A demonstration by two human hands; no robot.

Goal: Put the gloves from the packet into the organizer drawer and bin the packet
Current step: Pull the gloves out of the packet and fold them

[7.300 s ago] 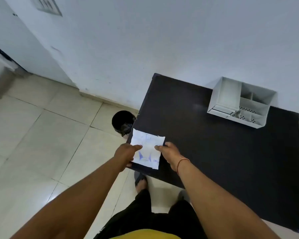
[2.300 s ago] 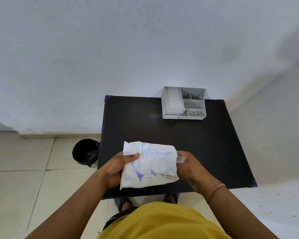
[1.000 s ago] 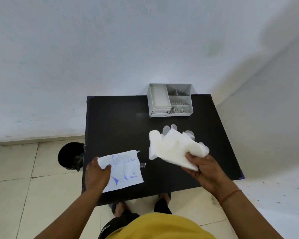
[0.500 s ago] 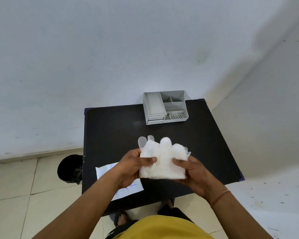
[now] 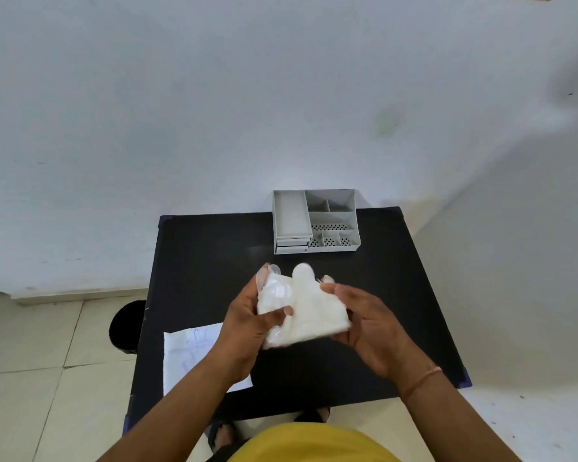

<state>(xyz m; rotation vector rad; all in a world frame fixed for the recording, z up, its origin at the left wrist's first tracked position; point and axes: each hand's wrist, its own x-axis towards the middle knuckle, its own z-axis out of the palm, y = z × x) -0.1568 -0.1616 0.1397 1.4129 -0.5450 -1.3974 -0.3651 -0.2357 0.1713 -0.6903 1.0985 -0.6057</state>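
Note:
A bundle of translucent white gloves point(image 5: 302, 310) is held above the middle of the black table point(image 5: 397, 281). My left hand point(image 5: 247, 323) grips its left side and my right hand point(image 5: 364, 323) cups its right side. The flat white packet point(image 5: 189, 353) with blue print lies on the table's near left part, partly hidden under my left forearm. The grey organizer point(image 5: 316, 225) stands at the table's far edge against the wall; small drawer fronts point(image 5: 291, 245) show at its front left, and they look shut.
A black round bin point(image 5: 127, 326) stands on the tiled floor just left of the table. White walls close the far side and the right. My feet in sandals show under the table's near edge.
After pulling the gloves out with my right hand, I laid the packet on the table. My left hand joined the bundle, which both hands now squeeze narrower.

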